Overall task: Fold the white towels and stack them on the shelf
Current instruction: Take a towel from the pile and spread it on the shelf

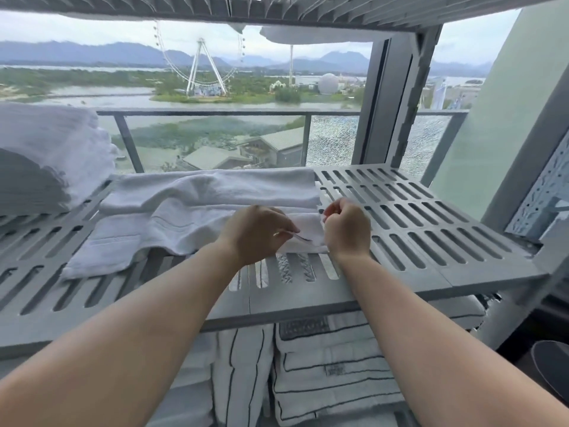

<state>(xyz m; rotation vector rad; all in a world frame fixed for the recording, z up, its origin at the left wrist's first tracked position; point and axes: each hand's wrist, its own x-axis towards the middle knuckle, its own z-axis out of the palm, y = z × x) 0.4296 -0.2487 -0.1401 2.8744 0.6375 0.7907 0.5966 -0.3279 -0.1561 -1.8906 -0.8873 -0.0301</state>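
A white towel (191, 211) lies loosely spread across the middle of the grey slotted shelf (425, 229), partly folded lengthwise. My left hand (255, 232) pinches the towel's right end from the left. My right hand (346, 226) is closed on the same corner from the right, fingers curled in. Both hands sit close together at the towel's near right edge. A stack of folded white towels (49, 152) rests at the shelf's far left.
The lower shelf holds folded white linens with dark stripes (332, 365). Another slotted shelf (277, 10) runs overhead with white cloth (308, 35) on it. A grey upright post (391, 100) and a glass balcony railing (215, 140) stand behind. The shelf's right half is bare.
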